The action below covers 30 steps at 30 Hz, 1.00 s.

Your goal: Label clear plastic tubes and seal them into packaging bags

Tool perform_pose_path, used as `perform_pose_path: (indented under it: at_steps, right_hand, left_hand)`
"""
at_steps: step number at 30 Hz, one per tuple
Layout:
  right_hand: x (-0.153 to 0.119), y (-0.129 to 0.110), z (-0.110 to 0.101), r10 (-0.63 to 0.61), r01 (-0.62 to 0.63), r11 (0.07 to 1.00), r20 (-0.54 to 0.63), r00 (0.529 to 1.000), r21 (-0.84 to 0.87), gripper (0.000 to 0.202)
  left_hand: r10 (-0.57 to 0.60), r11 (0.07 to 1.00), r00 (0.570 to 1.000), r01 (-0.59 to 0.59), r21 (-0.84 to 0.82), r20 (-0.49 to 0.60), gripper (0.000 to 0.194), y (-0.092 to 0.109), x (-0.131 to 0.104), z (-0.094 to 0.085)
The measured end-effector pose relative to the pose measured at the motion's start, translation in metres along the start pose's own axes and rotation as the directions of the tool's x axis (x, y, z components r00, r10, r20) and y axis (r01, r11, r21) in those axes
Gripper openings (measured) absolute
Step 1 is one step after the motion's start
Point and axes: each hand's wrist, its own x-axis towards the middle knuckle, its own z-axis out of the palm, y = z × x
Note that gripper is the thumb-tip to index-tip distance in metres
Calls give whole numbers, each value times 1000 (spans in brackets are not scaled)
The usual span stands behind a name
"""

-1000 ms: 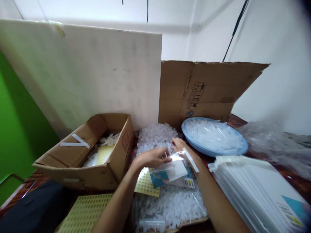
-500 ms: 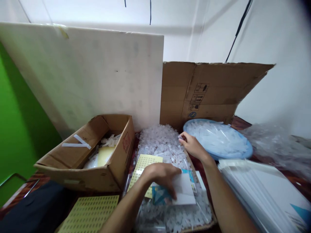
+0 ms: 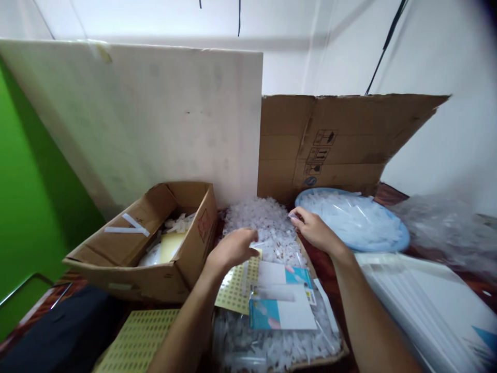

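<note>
A shallow cardboard tray (image 3: 328, 360) holds a heap of small translucent plastic pieces (image 3: 256, 215). My left hand (image 3: 233, 248) hovers over the heap, fingers apart, with nothing visible in it. Between the thumb and fingers of my right hand (image 3: 316, 230), at the tray's right edge, is a small whitish plastic piece (image 3: 293, 215). Two blue-and-white printed cards (image 3: 297, 313) lie overlapping on the heap, and a clear strip crosses the nearer one. Partly under the cards and my left hand is a yellow sheet of small oval stickers (image 3: 235, 290).
An open cardboard box (image 3: 163, 282) with scraps stands left. More sticker sheets (image 3: 135, 336) lie at the front, beside dark cloth (image 3: 58, 331). On the right are a blue basin (image 3: 404, 238) of clear bags, a stack of white cards (image 3: 438, 305) and crumpled plastic film (image 3: 446, 228).
My left hand has lifted off the nearer card and moved up and left over the heap. The card stays on the tray. My right hand keeps its pinch, almost unmoved.
</note>
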Motion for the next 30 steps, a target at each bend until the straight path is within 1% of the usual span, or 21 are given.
perform_pose_path:
  at_steps: [2, 4, 5, 7, 10, 13, 15, 17, 19, 21, 22, 23, 25, 26, 27, 28, 30]
  right_hand:
    - [0, -4, 2, -9, 9, 1000, -6, 1000, -10, 21]
    - [0, -10, 5, -18, 18, 1000, 13, 1000, -21, 21]
    - [-1, -14, 7, -25, 26, 999, 32, 999, -26, 20]
    - [-1, -24, 12, -40, 43, 999, 80, 996, -33, 19]
    - [-3, -40, 21, -82, 84, 996, 126, 989, -8, 20]
    - [-4, -51, 30, -114, 102, 991, 138, 984, 86, 28]
    - [-5, -55, 35, -124, 96, 984, 192, 974, 148, 28]
    - [-6, -57, 39, -141, 97, 979, 248, 958, 180, 23]
    - [-6, -59, 43, -165, 113, 973, 264, 950, 203, 18]
    - [-6, -61, 46, -173, 117, 965, 236, 956, 237, 21]
    - [-5, -62, 47, -168, 109, 958, 211, 963, 267, 26]
    - [-5, -64, 47, -159, 98, 946, 177, 971, 310, 31]
    - [-5, -68, 46, -129, 80, 901, 86, 988, 427, 35]
    - [-5, -70, 44, -112, 77, 869, 43, 993, 489, 36]
    - [-6, -72, 42, -98, 78, 837, 7, 995, 542, 37]
    - [-7, -74, 39, -85, 80, 807, -19, 996, 585, 37]
    - [-9, -79, 33, -73, 84, 767, -43, 996, 637, 33]
  left_hand:
    - [-110, 993, 994, 109, 51, 9, 32, -16, 1, 1]
    - [-186, 980, 982, 184, 76, 29, 32, -27, 5, 5]
    - [-208, 976, 978, 205, 78, 34, 30, -31, 7, 7]
    - [-209, 976, 978, 207, 63, 24, 25, -35, 9, 8]
    - [-134, 991, 990, 134, 7, -38, 19, -35, 9, 1]
    - [-23, 999, 994, 18, -51, -108, 19, -32, 3, -12]
    - [42, 996, 985, -55, -77, -169, 22, -30, 0, -20]
    - [104, 986, 961, -133, -98, -255, 23, -28, -2, -24]
    - [167, 972, 925, -213, -101, -342, 21, -26, -2, -26]
    - [227, 962, 873, -269, -38, -432, 18, -23, -2, -28]
    - [250, 961, 833, -275, 22, -494, 15, -20, -2, -29]
    - [268, 960, 780, -265, 90, -565, 11, -17, -3, -31]
    - [297, 955, 654, -220, 201, -696, 7, -9, -5, -34]
    - [308, 951, 604, -206, 229, -735, 8, -5, -7, -36]
    - [319, 947, 576, -212, 240, -753, 8, -1, -8, -37]
    - [333, 942, 567, -242, 234, -753, 6, 2, -9, -38]
    - [354, 923, 576, -342, 176, -737, 4, 6, -10, -38]
